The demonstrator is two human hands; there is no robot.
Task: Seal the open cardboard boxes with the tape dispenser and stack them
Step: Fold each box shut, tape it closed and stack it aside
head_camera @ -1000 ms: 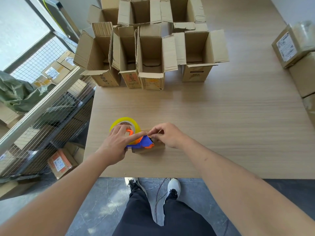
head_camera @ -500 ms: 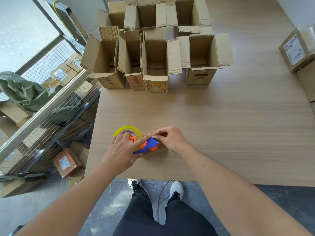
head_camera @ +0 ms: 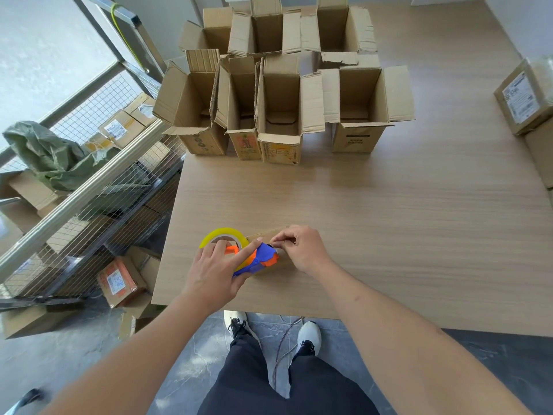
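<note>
Holding the tape dispenser (head_camera: 254, 259) near the front edge of the worktop (head_camera: 389, 235), the left hand (head_camera: 214, 272) wraps its fingers around the blue and orange body, with the forefinger laid along the top. The right hand (head_camera: 302, 248) pinches something small at the dispenser's front end, probably the loose end of the tape, but this part is too small to tell for sure. A small flat cardboard box (head_camera: 266, 235) lies under and behind the dispenser.

The dispenser looks light and stiff, made of plastic, with the yellow tape roll (head_camera: 223, 236) at its back. I judge the best grip is around the blue body, away from the front edge where the cutter normally sits. The tape end is thin and sticky, so it needs a firm pinch.

The open boxes (head_camera: 281, 106) stand together at the far side of the worktop. They seem empty and light, and their flaps bend easily; it is better to take them by the walls.
</note>
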